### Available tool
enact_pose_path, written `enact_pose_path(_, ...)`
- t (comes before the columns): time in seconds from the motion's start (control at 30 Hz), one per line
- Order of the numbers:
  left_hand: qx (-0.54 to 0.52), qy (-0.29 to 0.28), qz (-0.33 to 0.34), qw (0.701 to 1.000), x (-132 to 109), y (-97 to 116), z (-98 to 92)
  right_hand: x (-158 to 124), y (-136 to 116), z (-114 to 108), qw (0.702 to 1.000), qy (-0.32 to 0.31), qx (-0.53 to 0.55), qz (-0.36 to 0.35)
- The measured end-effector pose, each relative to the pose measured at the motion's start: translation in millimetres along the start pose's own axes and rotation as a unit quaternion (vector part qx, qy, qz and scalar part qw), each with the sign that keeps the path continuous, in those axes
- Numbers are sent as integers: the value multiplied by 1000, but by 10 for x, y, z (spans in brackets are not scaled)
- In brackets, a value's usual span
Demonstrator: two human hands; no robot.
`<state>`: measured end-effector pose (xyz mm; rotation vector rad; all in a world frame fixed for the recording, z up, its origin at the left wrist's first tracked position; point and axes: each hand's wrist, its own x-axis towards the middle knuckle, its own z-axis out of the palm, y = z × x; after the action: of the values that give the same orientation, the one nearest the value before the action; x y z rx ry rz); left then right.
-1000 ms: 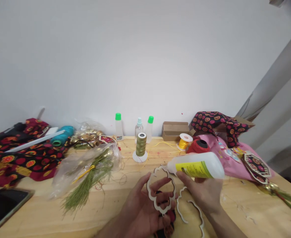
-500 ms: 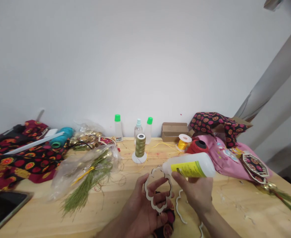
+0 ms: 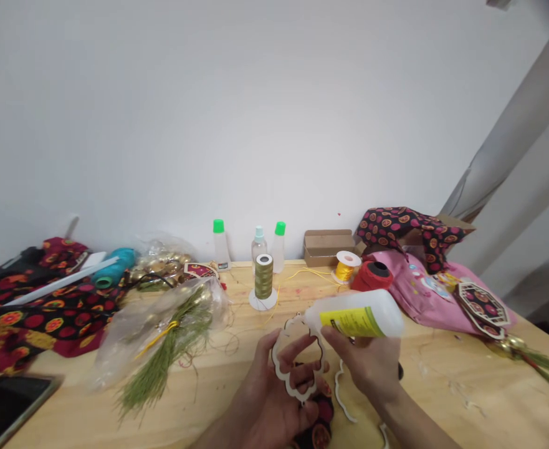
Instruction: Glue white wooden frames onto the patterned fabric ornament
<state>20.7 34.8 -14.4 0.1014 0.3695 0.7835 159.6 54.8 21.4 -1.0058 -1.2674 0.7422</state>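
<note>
My left hand (image 3: 269, 393) holds up a pale wooden frame (image 3: 281, 371) with a scalloped edge and an open middle; fingers show through the opening. In my right hand (image 3: 372, 368) is a white squeeze bottle (image 3: 353, 315) with a yellow label, tipped sideways so its nozzle end meets or nearly meets the frame's upper edge. I cannot tell whether anything flows out. Below the hands lie dark patterned fabric (image 3: 321, 415) and another pale scalloped piece (image 3: 342, 396), partly covered by my right hand.
A green thread spool (image 3: 263, 277) stands ahead, before bottles with green caps (image 3: 219, 226). To the left are a green tassel bundle (image 3: 162, 362) on a plastic bag and a phone (image 3: 12, 405). On the right are a red thread cone (image 3: 370, 277), a pink bag (image 3: 409, 296) and a finished-looking ornament (image 3: 482, 305).
The view has shifted slightly. Both hands keep their hold, and the bottle stays tipped at the frame's top edge with barely any movement.
</note>
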Motion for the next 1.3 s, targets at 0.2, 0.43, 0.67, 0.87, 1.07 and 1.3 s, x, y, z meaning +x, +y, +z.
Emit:
enact_pose_path(0.2, -3, -6, -3, 1000, -2, 4, -5, 15, 32, -9, 1000, -6, -15, -21)
enact_pose_path(0.43, -4, 5, 9, 1000, -15, 3, 19, 81, 24, -86, 997, 58, -33, -47)
enact_pose_path(0.67, -13, -11, 0, 1000, -15, 39, 28, 200, 124, -183, 986, 101, 128, -23)
enact_pose_path(0.87, -5, -39, -12, 999, -19, 30, 22, 166, -37, -150, 996, 59, 55, -34)
enact_pose_path(1.07, 3, -34, -9, 999, -15, 10, 29, 82, -78, -156, 998, -1, -27, -48)
enact_pose_path(1.3, 1, -30, -16, 999, -24, -5, 30, 61, -41, -163, 999, 1, -32, -34)
